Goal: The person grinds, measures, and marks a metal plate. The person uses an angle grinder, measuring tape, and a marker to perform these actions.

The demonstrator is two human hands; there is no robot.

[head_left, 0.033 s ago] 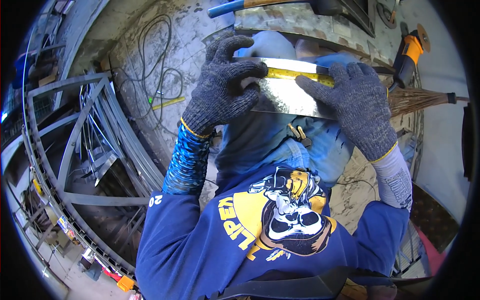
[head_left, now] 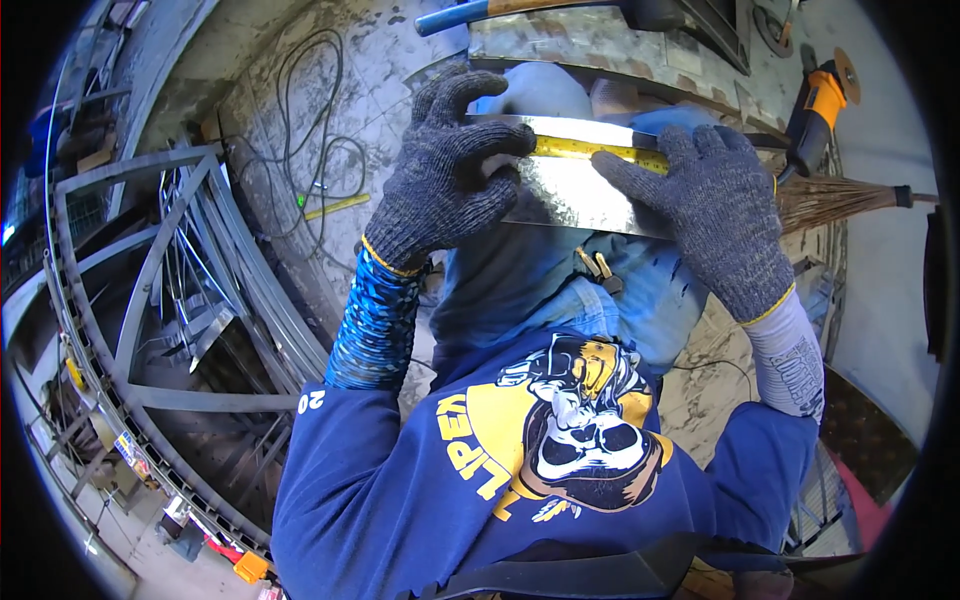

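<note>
A shiny strip of sheet metal (head_left: pixel 575 195) lies across my thighs, with a yellow tape measure blade (head_left: pixel 585 148) stretched along it near its far edge. My left hand (head_left: pixel 445 165), in a dark grey knit glove, curls round the left end, its fingertips closed at the end of the blade. On the right, my gloved right hand (head_left: pixel 715 205) grips the metal and blade together, its thumb pressed beside the yellow blade and its fingers over the far side. The palm hides the metal's right end; any tape case is not visible.
At the left stands a grey metal frame (head_left: pixel 135 395) with long steel pieces in it. A black cable (head_left: pixel 285 110) loops over the floor. To the right are an orange angle grinder (head_left: pixel 822 105) and a stick broom (head_left: pixel 840 203). A metal slab (head_left: pixel 570 42) lies ahead.
</note>
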